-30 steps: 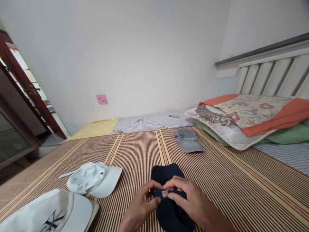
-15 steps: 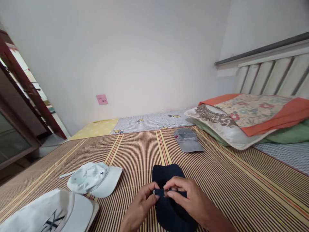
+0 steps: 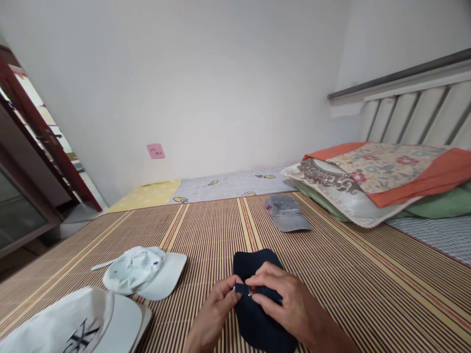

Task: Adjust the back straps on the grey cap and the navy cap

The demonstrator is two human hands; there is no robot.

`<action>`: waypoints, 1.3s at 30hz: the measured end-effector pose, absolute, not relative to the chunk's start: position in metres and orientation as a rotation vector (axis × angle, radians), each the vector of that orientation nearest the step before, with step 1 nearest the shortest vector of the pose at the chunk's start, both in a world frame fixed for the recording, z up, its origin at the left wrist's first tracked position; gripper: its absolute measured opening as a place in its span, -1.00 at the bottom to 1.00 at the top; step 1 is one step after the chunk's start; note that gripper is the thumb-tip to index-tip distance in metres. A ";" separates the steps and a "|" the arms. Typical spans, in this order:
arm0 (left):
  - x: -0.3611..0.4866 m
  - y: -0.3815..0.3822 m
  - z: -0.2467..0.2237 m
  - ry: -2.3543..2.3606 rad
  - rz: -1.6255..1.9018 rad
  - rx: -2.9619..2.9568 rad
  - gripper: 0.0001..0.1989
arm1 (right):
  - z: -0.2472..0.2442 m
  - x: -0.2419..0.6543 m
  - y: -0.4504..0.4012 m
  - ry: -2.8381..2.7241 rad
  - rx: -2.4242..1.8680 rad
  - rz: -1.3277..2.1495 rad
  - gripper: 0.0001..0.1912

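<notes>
A dark navy baseball cap (image 3: 253, 318) lies on the striped bamboo mat, its adjustment strap (image 3: 242, 289) raised between my hands. The fingers of my left hand (image 3: 217, 309) pinch the strap's left end, by a small metal buckle. From the right, my right hand (image 3: 287, 299) grips the strap's other part between thumb and fingers. Part of the cap is covered by my right hand. To the left rest a pale mint cap (image 3: 138, 272) and a white cap with black letters (image 3: 73, 323). Farther back sits a grey cap (image 3: 287, 213).
The bamboo mat (image 3: 206, 230) covers the bed. Pillows with an orange-edged floral cover (image 3: 397, 166) are stacked at the right, beside a white headboard (image 3: 415, 113). A pink note (image 3: 155, 151) is on the wall, and a dark red door frame (image 3: 47, 137) stands at left.
My right hand has shifted slightly left along the strap, closer to my left hand. Both hands have risen a little. The other caps have not moved.
</notes>
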State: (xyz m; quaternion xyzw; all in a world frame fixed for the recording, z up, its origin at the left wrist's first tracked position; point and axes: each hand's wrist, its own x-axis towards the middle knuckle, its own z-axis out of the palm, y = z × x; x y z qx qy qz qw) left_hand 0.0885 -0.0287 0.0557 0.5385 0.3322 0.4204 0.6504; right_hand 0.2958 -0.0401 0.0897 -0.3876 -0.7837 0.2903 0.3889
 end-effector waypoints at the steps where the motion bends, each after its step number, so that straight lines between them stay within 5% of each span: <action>1: 0.089 -0.029 0.054 0.769 0.955 1.219 -0.62 | 0.089 0.296 -0.041 -2.002 -0.998 0.725 -0.67; 39: 0.095 -0.026 0.055 0.795 0.948 1.297 -0.62 | 0.093 0.300 -0.042 -1.791 -1.089 1.030 -0.77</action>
